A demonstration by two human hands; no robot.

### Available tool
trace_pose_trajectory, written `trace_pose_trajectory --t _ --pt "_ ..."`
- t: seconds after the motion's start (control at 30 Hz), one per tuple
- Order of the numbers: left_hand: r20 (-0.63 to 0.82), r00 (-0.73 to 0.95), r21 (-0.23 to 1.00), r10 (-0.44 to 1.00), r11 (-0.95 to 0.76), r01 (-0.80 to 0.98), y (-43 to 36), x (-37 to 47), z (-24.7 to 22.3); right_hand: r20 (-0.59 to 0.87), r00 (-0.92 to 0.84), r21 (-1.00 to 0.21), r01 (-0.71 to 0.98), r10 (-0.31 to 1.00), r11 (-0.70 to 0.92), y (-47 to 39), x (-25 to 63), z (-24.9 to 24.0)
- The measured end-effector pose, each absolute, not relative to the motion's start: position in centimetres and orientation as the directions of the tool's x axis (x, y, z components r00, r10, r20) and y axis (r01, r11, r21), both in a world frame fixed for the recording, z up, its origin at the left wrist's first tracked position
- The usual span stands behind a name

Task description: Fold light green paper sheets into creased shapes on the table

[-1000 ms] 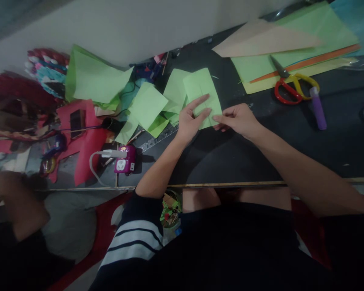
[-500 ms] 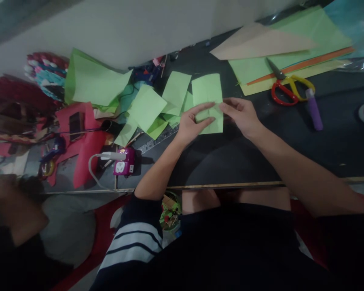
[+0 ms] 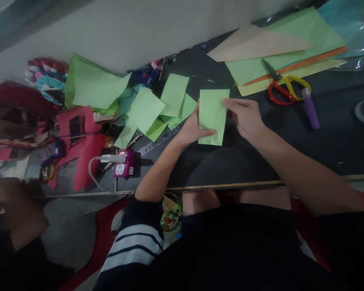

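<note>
1. At the far left, a co-worker's arm point(image 3: 27, 214) is resting by the desk edge; one is showing, its hand too dim to read.
2. Red paper point(image 3: 89, 161) is lying amid clutter, seemingly pushed aside; its pieces are overlapping too much for a sure count.
3. One purple socket adapter point(image 3: 128, 158) is sitting near the front edge, probably so its one white plug point(image 3: 111, 158) is staying reachable.
4. Loose green pieces point(image 3: 146, 110) are overlapping beside the work, likely for easy picking; at least five are showing, with one clear ruler point(image 3: 162, 138) lying partly beneath.
5. The left hand point(image 3: 189, 128) is pinching the one green paper rectangle point(image 3: 212, 115) low on its left side, thumb across the front, fingers behind, apparently steadying it.
6. That rectangle is standing out between both hands, above the black desk point(image 3: 212, 165).
7. The right hand point(image 3: 248, 116) is pinching its upper right edge between thumb and forefinger, perhaps controlling that corner.
8. One pair of scissors point(image 3: 280, 82) is lying with blades pointing away, handles conveniently nearer; one purple glue stick point(image 3: 311, 111) is meeting the yellow handle.
</note>
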State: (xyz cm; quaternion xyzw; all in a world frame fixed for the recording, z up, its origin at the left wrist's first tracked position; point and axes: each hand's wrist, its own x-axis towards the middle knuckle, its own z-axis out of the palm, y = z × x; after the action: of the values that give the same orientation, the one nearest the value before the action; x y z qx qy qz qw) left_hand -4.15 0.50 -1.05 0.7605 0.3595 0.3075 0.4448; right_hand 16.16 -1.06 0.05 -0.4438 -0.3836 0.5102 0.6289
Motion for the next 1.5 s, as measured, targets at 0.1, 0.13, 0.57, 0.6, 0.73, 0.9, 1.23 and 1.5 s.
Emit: trace_pose_trajectory --t 0.1,0.13,0.57,0.6,0.73,0.9,1.23,1.5 --pt "0.073 0.568 0.929 0.82 -0.264 0.261 -0.5 -4.0 0.6 0.021 0.219 -0.943 -0.321 0.976 0.093 -1.0 16.3 0.3" --pt "0.059 0.564 0.934 0.824 -0.244 0.259 -0.7 -4.0 1.0 0.023 0.224 -0.941 -0.324 0.974 0.097 -1.0 16.3 0.4" --pt "0.038 0.427 0.989 0.904 -0.095 0.114 -0.4 -4.0 -0.9 0.02 0.164 -0.959 -0.277 0.986 0.065 -0.2 17.5 1.9" --pt "0.042 0.414 0.987 0.909 -0.103 0.125 -0.5 -3.9 -0.9 0.026 0.152 -0.961 -0.268 0.988 0.066 -0.5 17.1 1.8" --pt "0.031 0.446 0.981 0.895 -0.113 0.159 -0.9 -3.4 -0.9 0.076 0.192 -0.987 -0.126 0.978 0.101 -0.7 16.4 1.4" --pt "0.135 0.347 0.979 0.928 -0.178 0.096 0.3 -4.3 0.4 0.035 0.119 -0.993 -0.109 0.992 0.048 -0.8 17.1 1.8" --pt "0.246 0.405 0.747 0.881 -0.439 0.5 -0.3 -3.4 8.5 0.113 -0.192 -0.968 0.199 0.975 0.151 -0.8 17.9 6.1" --pt "0.497 0.278 0.67 0.822 -0.568 0.478 -2.0 -0.7 8.2 0.311 -0.053 -0.93 0.188 0.949 0.315 -1.8 18.4 9.8"
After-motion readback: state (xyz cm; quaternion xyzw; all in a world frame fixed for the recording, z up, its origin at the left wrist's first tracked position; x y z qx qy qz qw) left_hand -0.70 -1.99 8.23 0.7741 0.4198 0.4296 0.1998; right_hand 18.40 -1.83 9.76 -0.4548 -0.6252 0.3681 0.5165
